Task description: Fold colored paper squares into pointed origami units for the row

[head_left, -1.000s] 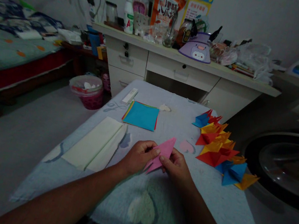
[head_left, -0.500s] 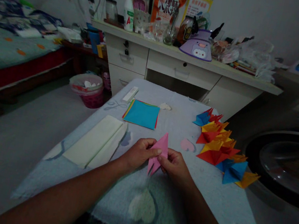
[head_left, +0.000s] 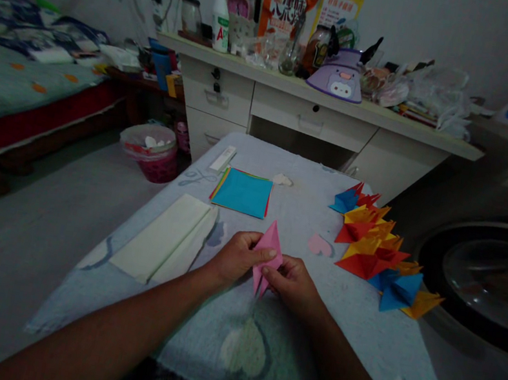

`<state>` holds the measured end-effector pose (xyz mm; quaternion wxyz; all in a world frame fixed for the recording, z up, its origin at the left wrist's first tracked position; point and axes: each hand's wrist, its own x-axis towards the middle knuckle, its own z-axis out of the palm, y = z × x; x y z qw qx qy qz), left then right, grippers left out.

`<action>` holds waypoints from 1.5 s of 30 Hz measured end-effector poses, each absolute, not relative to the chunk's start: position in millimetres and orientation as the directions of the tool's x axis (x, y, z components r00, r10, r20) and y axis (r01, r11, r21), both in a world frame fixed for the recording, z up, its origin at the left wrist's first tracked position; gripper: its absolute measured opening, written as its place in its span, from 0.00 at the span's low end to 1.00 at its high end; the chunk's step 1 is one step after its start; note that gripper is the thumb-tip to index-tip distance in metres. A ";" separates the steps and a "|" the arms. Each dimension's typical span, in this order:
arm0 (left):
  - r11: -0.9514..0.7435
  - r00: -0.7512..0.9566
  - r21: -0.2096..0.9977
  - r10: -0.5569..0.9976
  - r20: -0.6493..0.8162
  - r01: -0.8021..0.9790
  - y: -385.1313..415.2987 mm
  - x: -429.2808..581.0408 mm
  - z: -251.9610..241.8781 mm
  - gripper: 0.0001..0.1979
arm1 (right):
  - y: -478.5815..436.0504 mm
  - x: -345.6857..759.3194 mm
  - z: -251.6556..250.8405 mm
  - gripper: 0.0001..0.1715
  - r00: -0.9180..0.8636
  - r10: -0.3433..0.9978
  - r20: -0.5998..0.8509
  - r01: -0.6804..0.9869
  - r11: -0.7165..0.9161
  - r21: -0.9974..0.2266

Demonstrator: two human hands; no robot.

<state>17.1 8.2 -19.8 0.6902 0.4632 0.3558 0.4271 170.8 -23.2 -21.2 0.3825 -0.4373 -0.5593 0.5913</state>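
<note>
A folded pink origami paper is held between both hands above the cloth-covered table, its single point facing away and two narrow points facing me. My left hand grips its left side, thumb lying across the front. My right hand pinches the lower right part, thumb on top and fingers curled behind. Beyond the hands lies a stack of square paper, blue on top with other colours at its edges. Several folded paper cranes in red, orange, yellow and blue stand in a row to the right.
A folded pale cloth or sheet lies at the left. A small white box-like strip and a crumpled white scrap sit at the far end. Behind stands a cluttered white desk; a pink bin is on the floor.
The pink paper has turned slightly, its far point swinging left and its two near points drawing closer together. My right thumb has slid a little left; both hands keep their hold.
</note>
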 end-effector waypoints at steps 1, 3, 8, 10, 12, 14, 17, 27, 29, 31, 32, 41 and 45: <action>0.203 0.378 0.944 0.921 -0.094 -0.260 8.5 17.2 -20.5 0.15 | -23.1 170.5 -21.4 0.19 -0.320 0.944 -0.083 0.040 -0.074 -0.996; 0.193 0.370 0.940 0.926 -0.079 -0.281 8.5 17.7 -21.0 0.14 | -23.3 169.8 -21.0 0.19 -0.313 0.947 -0.077 0.045 -0.066 -0.997; 0.182 0.342 0.922 0.938 -0.058 -0.341 6.9 19.4 -16.9 0.14 | -24.2 169.6 -18.4 0.20 -0.306 0.948 -0.088 0.070 -0.069 -0.995; 0.184 0.326 0.913 0.944 -0.060 -0.364 7.2 19.1 -15.4 0.13 | -24.3 169.5 -18.2 0.19 -0.325 0.942 -0.087 0.074 -0.067 -0.995; 0.182 0.294 0.902 0.954 -0.066 -0.391 8.9 17.5 -14.9 0.12 | -24.4 169.0 -18.2 0.19 -0.359 0.929 -0.089 0.086 -0.062 -0.994; 0.182 0.258 0.891 0.963 -0.076 -0.415 11.9 14.6 -15.4 0.11 | -24.8 168.2 -18.0 0.18 -0.383 0.918 -0.101 0.108 -0.064 -0.992; 0.178 0.215 0.881 0.973 -0.090 -0.438 16.9 8.8 -16.5 0.10 | -25.8 167.1 -17.3 0.17 -0.401 0.907 -0.131 0.147 -0.077 -0.986; 0.114 0.129 0.884 0.990 -0.062 -0.453 24.4 1.9 -11.7 0.11 | -24.5 170.2 -16.1 0.19 -0.349 0.934 -0.075 0.073 -0.052 -0.996; 0.100 0.113 0.880 0.992 -0.053 -0.464 26.0 1.3 -12.0 0.11 | -21.9 172.4 -16.8 0.20 -0.252 0.966 -0.050 0.076 -0.031 -0.997; 0.071 0.095 0.890 0.995 -0.032 -0.450 27.4 0.1 -12.9 0.10 | -18.7 175.9 -18.2 0.20 -0.144 0.989 -0.032 0.084 -0.020 -0.996; 0.061 0.093 0.899 0.995 -0.023 -0.433 27.8 -0.6 -13.5 0.10 | -17.2 178.1 -19.1 0.20 -0.100 0.995 -0.025 0.087 -0.016 -0.996; -0.278 0.290 0.926 0.936 0.201 0.254 21.3 -7.3 -5.9 0.08 | -11.6 200.1 -22.2 0.13 -0.030 0.997 0.073 0.245 0.078 -0.966; -0.510 0.356 0.750 0.854 0.381 0.421 19.0 -6.9 -2.3 0.17 | -12.9 198.4 -18.0 0.10 -0.141 0.977 0.162 0.419 0.207 -0.884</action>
